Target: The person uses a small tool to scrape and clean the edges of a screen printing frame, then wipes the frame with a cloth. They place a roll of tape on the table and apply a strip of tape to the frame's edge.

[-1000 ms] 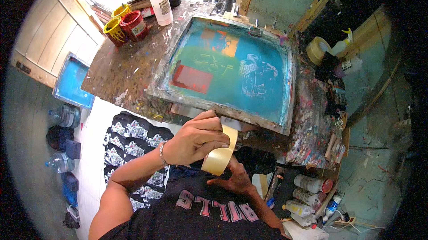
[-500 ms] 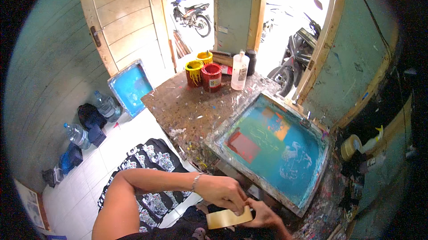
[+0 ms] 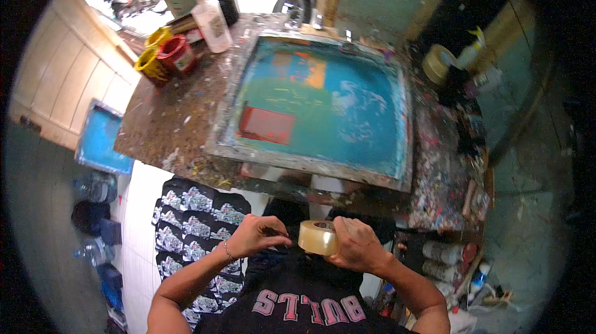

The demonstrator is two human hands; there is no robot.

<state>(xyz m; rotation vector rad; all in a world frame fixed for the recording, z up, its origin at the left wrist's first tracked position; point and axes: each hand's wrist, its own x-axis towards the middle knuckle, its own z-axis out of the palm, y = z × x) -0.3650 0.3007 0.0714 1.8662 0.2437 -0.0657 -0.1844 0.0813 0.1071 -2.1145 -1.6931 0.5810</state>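
My right hand (image 3: 362, 246) grips a roll of clear yellowish packing tape (image 3: 318, 239) from its right side, holding it upright in front of my black shirt (image 3: 298, 284). To the left of the roll, a small gap away, is my left hand (image 3: 256, 236). Its fingers are bent and the thumb points toward the roll, with a dark gap between thumb and fingers; no tape strip can be made out there. Beyond both hands, a screen-printing frame (image 3: 310, 163) with blue-green mesh lies on a paint-stained table (image 3: 164, 117). A reddish-brown patch (image 3: 267, 125) covers part of its mesh.
Yellow and red paint cans (image 3: 177, 54) and a clear plastic bottle (image 3: 212, 25) stand at the table's far left. Printed black fabric pieces (image 3: 195, 228) lie on the floor at left. Another blue screen (image 3: 102, 138) leans there. A second tape roll (image 3: 439, 64) is at right.
The view has swung to the right. My left hand has come away from the tape roll to the left, while my right hand keeps hold of it.
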